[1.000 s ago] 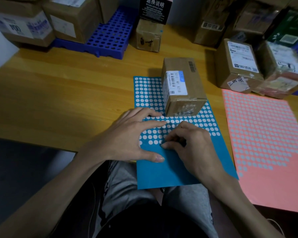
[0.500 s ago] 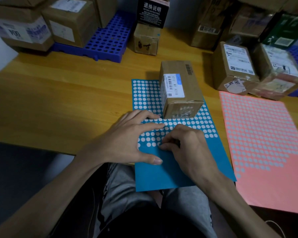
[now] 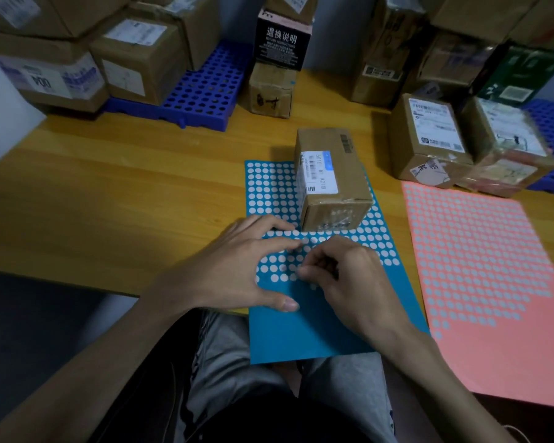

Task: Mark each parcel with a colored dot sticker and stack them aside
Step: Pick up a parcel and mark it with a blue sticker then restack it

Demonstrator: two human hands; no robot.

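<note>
Far to the left of the hands and beyond them, taped cardboard boxes (image 3: 77,59) are stacked on a blue perforated plastic pallet (image 3: 202,91) at the back of a wooden table (image 3: 109,203). The left hand (image 3: 237,266) lies flat with its fingers stretched out. Its fingertips press on a blue sticker sheet (image 3: 317,330) and its thumb is spread onto the bare lower part of that sheet. The sheet lies under both hands, and its near edge hangs over the table edge above the person's lap.

Just beyond the fingertips of both hands, a brown parcel (image 3: 333,174) with a white label stands on the upper part of the blue sheet, among rows of pale dots. Farther back from it, a small brown box (image 3: 271,94) carries a black box (image 3: 282,43) with white print. The right hand (image 3: 355,292) is curled, with thumb and forefinger brought together at the lowest row of dots. Whether a dot sits between them is too small to tell.

To the right of the right hand lies a pink sticker sheet (image 3: 493,282). Beyond it, two labelled parcels (image 3: 429,139) stand side by side.
</note>
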